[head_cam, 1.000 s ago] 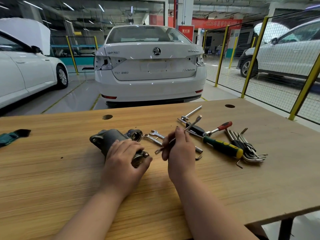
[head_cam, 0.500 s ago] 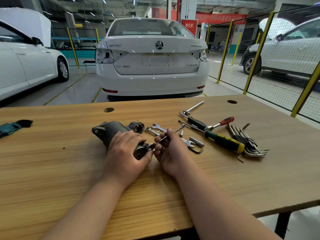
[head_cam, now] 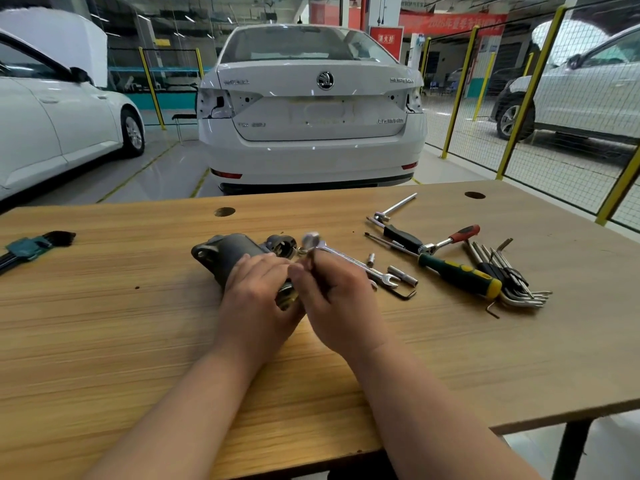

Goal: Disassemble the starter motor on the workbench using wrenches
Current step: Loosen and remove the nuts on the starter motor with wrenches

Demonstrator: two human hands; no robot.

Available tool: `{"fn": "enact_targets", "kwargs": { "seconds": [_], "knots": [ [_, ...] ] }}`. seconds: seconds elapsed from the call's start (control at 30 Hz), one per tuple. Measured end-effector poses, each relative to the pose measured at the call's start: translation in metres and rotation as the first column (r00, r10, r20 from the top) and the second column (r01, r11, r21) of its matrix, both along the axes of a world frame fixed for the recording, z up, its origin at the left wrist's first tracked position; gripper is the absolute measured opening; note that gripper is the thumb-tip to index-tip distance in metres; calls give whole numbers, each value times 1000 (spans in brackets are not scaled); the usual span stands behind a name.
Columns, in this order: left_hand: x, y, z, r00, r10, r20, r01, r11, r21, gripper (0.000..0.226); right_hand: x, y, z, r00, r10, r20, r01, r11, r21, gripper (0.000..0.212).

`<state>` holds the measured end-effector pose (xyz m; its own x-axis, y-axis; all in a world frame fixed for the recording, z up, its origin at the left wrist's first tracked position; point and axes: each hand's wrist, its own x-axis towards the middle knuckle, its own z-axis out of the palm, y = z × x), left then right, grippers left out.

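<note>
The left hand (head_cam: 256,299) lies over the near end of the starter motor (head_cam: 225,254), fingers curled around its body to grip it. The right hand (head_cam: 334,299) is just beside it, nearly touching, with the fingers folded around a slim wrench (head_cam: 310,239). The wrench's shiny end sticks up past the knuckles and is blurred; how its other end sits at the motor is hidden by the hands.

The motor lies on its side near the middle of the wooden workbench (head_cam: 138,341), its flange pointing away to the left. A small dark cap (head_cam: 282,244) sits just behind it. To the right lie a second wrench (head_cam: 381,276), two small sockets (head_cam: 401,274), a green and yellow screwdriver (head_cam: 460,276), a red-handled ratchet (head_cam: 450,239) and a bunch of hex keys (head_cam: 512,282). A white car (head_cam: 311,109) stands beyond the bench.
</note>
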<state>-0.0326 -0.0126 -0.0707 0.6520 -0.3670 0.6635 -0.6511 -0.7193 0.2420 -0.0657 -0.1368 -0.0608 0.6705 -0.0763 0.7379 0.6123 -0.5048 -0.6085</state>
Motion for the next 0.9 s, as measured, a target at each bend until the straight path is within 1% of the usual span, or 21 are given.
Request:
{"fn": "enact_targets", "kwargs": {
  "seconds": [0.03,0.07,0.1,0.13,0.17,0.2,0.23,0.27,0.3,0.33,0.37,0.4,0.43,0.47,0.5,0.53,0.57,0.63,0.67,0.9],
  "knots": [
    [0,0,-1,999,7,38,-9,999,46,40,-2,3,1,997,-19,70,29,989,-148,15],
    [0,-1,-1,997,14,70,-19,996,85,40,-3,6,1,994,-20,106,46,966,-256,17],
    [0,-1,0,997,16,78,-23,995,97,40,-3,7,1,993,-8,118,46,947,-319,22],
    [0,-1,0,997,16,78,-23,995,92,40,-3,7,1,993,5,122,37,940,-340,24],
    [0,-1,0,998,14,67,-19,997,78,39,-4,6,0,991,10,130,33,945,-326,24],
    [0,0,0,999,11,48,-14,998,60,40,-5,5,0,990,3,138,36,959,-280,24],
    [-1,0,0,1000,7,20,-7,999,32,41,-6,5,0,990,-13,137,40,980,-193,24],
    [0,0,-1,1000,2,-9,-2,1000,2,42,-6,4,0,995,-23,102,28,998,-48,27],
    [0,1,-1,999,-3,-42,3,1000,-21,44,-7,2,2,999,-7,32,2,988,153,30],
    [0,1,-1,998,-6,-65,4,999,-36,46,-6,-1,6,998,42,-40,-23,923,384,31],
    [0,1,-2,998,-7,-69,4,999,-51,46,-5,-5,8,990,106,-95,-28,800,599,32],
    [-1,1,-2,998,-7,-60,3,998,-66,45,-3,-11,10,975,171,-144,-2,650,760,34],
    [0,1,-2,999,-8,-51,4,997,-79,43,0,-17,11,951,238,-198,52,508,860,35],
    [-1,0,-2,999,-9,-44,5,996,-88,42,2,-21,12,915,314,-253,120,387,914,34],
    [-1,0,-2,999,-12,-39,8,996,-90,41,4,-23,11,869,393,-300,189,295,937,32],
    [0,0,-2,999,-16,-35,13,996,-86,42,5,-24,10,820,465,-332,248,234,940,31],
    [0,1,-3,999,-22,-30,19,996,-81,43,5,-23,9,776,523,-352,288,204,936,30],
    [-1,2,-3,999,-34,-23,32,996,-84,44,6,-20,8,714,590,-378,321,204,925,30],
    [0,2,-3,999,-39,-19,37,995,-88,45,7,-18,8,698,603,-386,327,212,921,30],
    [0,0,-3,1000,-29,2,29,994,-104,44,8,-16,9,694,596,-404,350,211,913,19]
  ]
}}
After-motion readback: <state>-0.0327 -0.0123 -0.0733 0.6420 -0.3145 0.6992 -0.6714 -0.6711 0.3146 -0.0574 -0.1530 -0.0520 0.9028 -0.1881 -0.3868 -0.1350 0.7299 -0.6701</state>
